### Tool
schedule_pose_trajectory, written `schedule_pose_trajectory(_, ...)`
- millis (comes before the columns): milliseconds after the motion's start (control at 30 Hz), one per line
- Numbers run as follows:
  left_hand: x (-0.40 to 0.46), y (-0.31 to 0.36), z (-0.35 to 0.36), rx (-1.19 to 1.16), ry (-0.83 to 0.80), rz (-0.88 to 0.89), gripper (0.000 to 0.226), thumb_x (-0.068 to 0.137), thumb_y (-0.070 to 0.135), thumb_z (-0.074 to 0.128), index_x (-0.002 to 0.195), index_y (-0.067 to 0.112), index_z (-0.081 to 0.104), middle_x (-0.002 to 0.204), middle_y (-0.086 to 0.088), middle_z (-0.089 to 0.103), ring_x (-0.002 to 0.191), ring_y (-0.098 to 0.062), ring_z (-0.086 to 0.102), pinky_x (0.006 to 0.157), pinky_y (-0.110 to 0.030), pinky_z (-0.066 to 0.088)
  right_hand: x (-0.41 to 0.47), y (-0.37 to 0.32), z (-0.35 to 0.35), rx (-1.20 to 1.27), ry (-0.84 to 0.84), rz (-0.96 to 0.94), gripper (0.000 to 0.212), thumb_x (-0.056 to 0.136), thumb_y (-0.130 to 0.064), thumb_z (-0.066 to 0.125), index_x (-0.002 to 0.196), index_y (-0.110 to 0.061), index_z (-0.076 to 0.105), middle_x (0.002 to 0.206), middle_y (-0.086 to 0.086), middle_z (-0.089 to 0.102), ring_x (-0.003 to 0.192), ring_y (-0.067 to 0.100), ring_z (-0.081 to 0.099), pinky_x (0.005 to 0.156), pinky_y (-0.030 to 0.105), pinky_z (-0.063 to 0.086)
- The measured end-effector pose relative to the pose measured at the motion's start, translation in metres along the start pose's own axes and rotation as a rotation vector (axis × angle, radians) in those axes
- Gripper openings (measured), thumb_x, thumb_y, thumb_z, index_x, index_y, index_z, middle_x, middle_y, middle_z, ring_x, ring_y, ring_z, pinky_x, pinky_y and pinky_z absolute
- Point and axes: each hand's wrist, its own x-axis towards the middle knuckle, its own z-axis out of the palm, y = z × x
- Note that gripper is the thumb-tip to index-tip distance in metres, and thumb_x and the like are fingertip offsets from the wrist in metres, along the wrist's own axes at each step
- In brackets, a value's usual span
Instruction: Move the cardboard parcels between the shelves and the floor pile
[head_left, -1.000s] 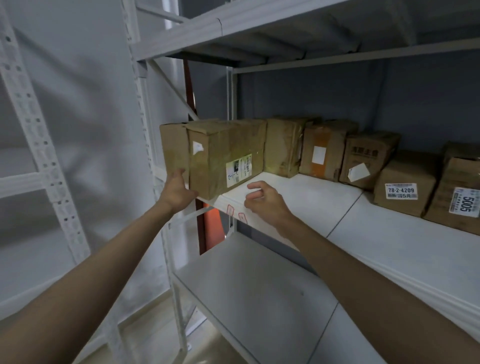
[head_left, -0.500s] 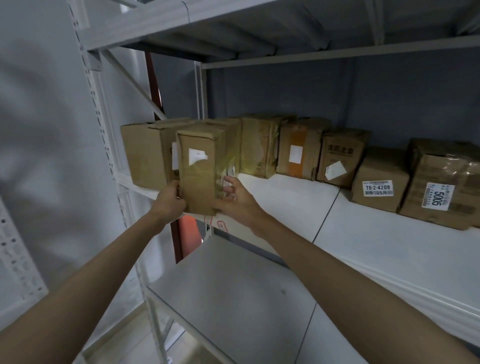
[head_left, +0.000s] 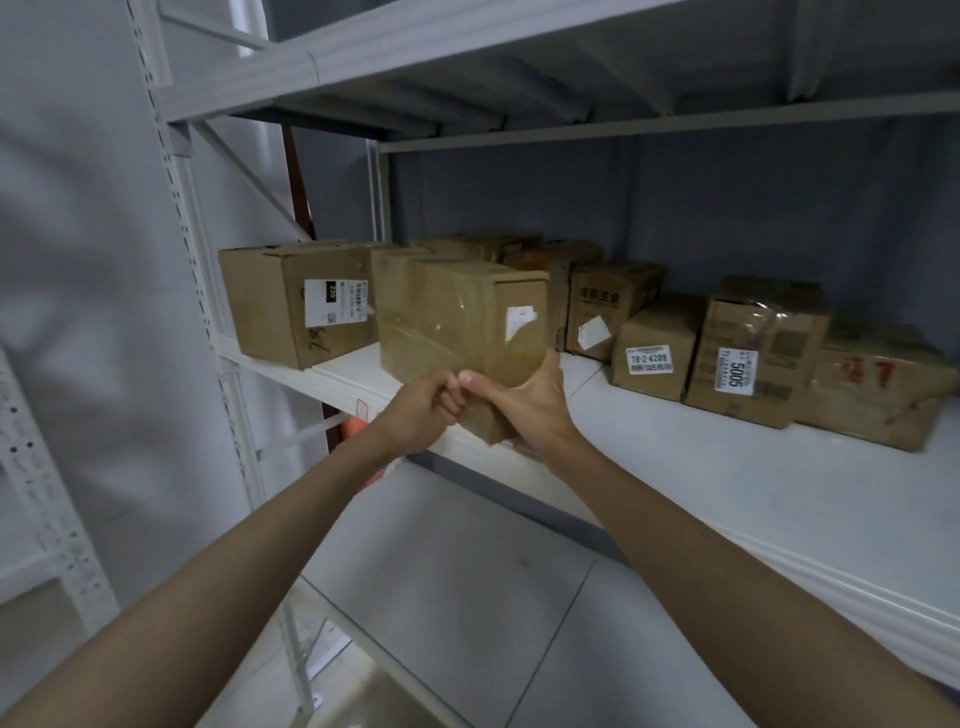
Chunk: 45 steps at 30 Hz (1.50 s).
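A taped cardboard parcel (head_left: 457, 322) with a torn white label hangs over the front edge of the middle shelf (head_left: 727, 467). My left hand (head_left: 421, 410) grips its lower front corner with curled fingers. My right hand (head_left: 524, 400) cups the bottom right edge, thumb up along the side. The two hands touch under the parcel. Left of it a larger parcel (head_left: 296, 301) with a "220" label stands on the shelf. Several more parcels line the back, among them one marked "78-2-4209" (head_left: 654, 348) and one marked "5005" (head_left: 753, 353).
A white upright post (head_left: 208, 291) of the rack stands at the left. The upper shelf (head_left: 467, 57) overhangs the parcels. A bare lower shelf (head_left: 467, 561) lies below my arms. A grey wall is at the left, and a second rack post (head_left: 36, 467) at the far left.
The parcel has been pulled out from beside the "220" parcel, turned and brought forward over the shelf edge. Both hands have slid under its bottom and now meet there.
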Motion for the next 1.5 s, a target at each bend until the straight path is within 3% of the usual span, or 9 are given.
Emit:
schedule_pose_trajectory(200, -0.024, 0.041, 0.036, -0.066, 0.077, 0.086, 0.042, 0.079, -0.025, 0.039, 0.103, -0.002, 0.065, 0.104, -0.011, 0.060, 0.091, -0.020, 0.056, 0.082, -0.015, 0.046, -0.027, 0.013, -0.079, -0.105, 0.013, 0.021, 0.113, 0.061, -0.048, 0.091, 0.148, -0.025, 0.023, 0.131, -0.002, 0.058, 0.121, 0.021, 0.058, 0.102, 0.039, 0.049)
schedule_pose_trajectory(433, -0.045, 0.059, 0.030, -0.128, 0.525, -0.135, 0.072, 0.082, 0.025, 0.076, 0.141, 0.020, 0.037, 0.145, -0.005, 0.032, 0.132, -0.022, 0.039, 0.116, -0.037, 0.033, -0.070, 0.020, -0.175, -0.042, -0.111, 0.096, 0.127, 0.053, -0.057, 0.091, 0.155, -0.033, 0.020, 0.135, -0.008, 0.062, 0.123, 0.018, 0.061, 0.106, 0.040, 0.050)
schedule_pose_trajectory(567, -0.058, 0.078, 0.029, -0.364, 0.300, -0.229, 0.099, 0.078, 0.061, 0.065, 0.157, 0.028, 0.014, 0.157, -0.003, 0.033, 0.138, -0.022, 0.038, 0.118, -0.048, 0.030, -0.096, 0.021, -0.213, -0.033, -0.115, 0.117, 0.134, 0.052, -0.056, 0.093, 0.159, -0.033, 0.015, 0.132, -0.013, 0.063, 0.116, 0.009, 0.065, 0.109, 0.037, 0.047)
schedule_pose_trajectory(733, -0.084, 0.111, 0.044, -0.605, 0.167, -0.198, 0.081, 0.085, 0.076, 0.030, 0.148, 0.027, 0.042, 0.142, -0.008, 0.053, 0.129, -0.028, 0.051, 0.112, -0.054, 0.039, -0.141, 0.016, -0.260, -0.067, -0.101, 0.104, 0.120, 0.054, -0.054, 0.092, 0.153, -0.031, 0.028, 0.142, -0.001, 0.056, 0.119, 0.015, 0.063, 0.104, 0.043, 0.053)
schedule_pose_trajectory(933, -0.117, 0.139, 0.065, -0.935, 0.143, -0.272, 0.089, 0.085, 0.084, 0.031, 0.148, 0.023, 0.044, 0.140, -0.011, 0.052, 0.123, -0.032, 0.055, 0.105, -0.056, 0.046, -0.193, 0.007, -0.298, -0.381, 0.131, 0.006, 0.115, 0.064, -0.053, 0.090, 0.156, -0.046, 0.022, 0.147, 0.002, 0.024, 0.138, 0.026, 0.039, 0.115, 0.048, 0.041)
schedule_pose_trajectory(1167, -0.150, 0.148, 0.075, -1.269, 0.028, -0.217, 0.079, 0.089, 0.080, 0.030, 0.125, 0.020, 0.067, 0.131, -0.013, 0.063, 0.122, -0.035, 0.058, 0.094, -0.057, 0.053, -0.253, -0.003, -0.316, -0.486, 0.252, -0.087, 0.113, 0.075, -0.011, 0.086, 0.157, -0.049, 0.017, 0.093, 0.006, 0.052, 0.077, 0.017, 0.054, 0.070, 0.022, 0.044)
schedule_pose_trajectory(1267, -0.164, 0.147, 0.074, -1.165, -0.126, -0.143, 0.068, 0.091, 0.076, 0.028, 0.117, 0.034, 0.074, 0.128, -0.007, 0.068, 0.124, -0.031, 0.057, 0.102, -0.054, 0.044, -0.284, 0.000, -0.320, -0.356, 0.243, -0.056, 0.102, 0.081, 0.009, 0.070, 0.157, -0.043, 0.026, 0.086, 0.008, 0.054, 0.077, 0.016, 0.056, 0.073, 0.016, 0.051)
schedule_pose_trajectory(1400, -0.193, 0.127, 0.076, -1.124, -0.284, -0.245, 0.063, 0.084, 0.076, 0.048, 0.119, 0.031, 0.073, 0.128, -0.009, 0.068, 0.124, -0.030, 0.059, 0.106, -0.052, 0.040, -0.332, 0.009, -0.311, -0.151, 0.333, 0.050, 0.059, 0.099, -0.009, 0.052, 0.146, -0.045, 0.048, 0.109, 0.009, 0.063, 0.101, 0.022, 0.067, 0.098, 0.042, 0.056)
schedule_pose_trajectory(1500, -0.228, 0.108, 0.085, -1.136, -0.450, -0.273, 0.059, 0.090, 0.066, 0.052, 0.129, 0.025, 0.067, 0.132, -0.010, 0.066, 0.124, -0.029, 0.061, 0.101, -0.051, 0.047, -0.371, 0.016, -0.289, 0.072, 0.411, 0.233, 0.038, 0.102, -0.036, 0.038, 0.127, -0.051, 0.063, 0.105, -0.011, 0.072, 0.093, 0.020, 0.072, 0.073, 0.035, 0.061)
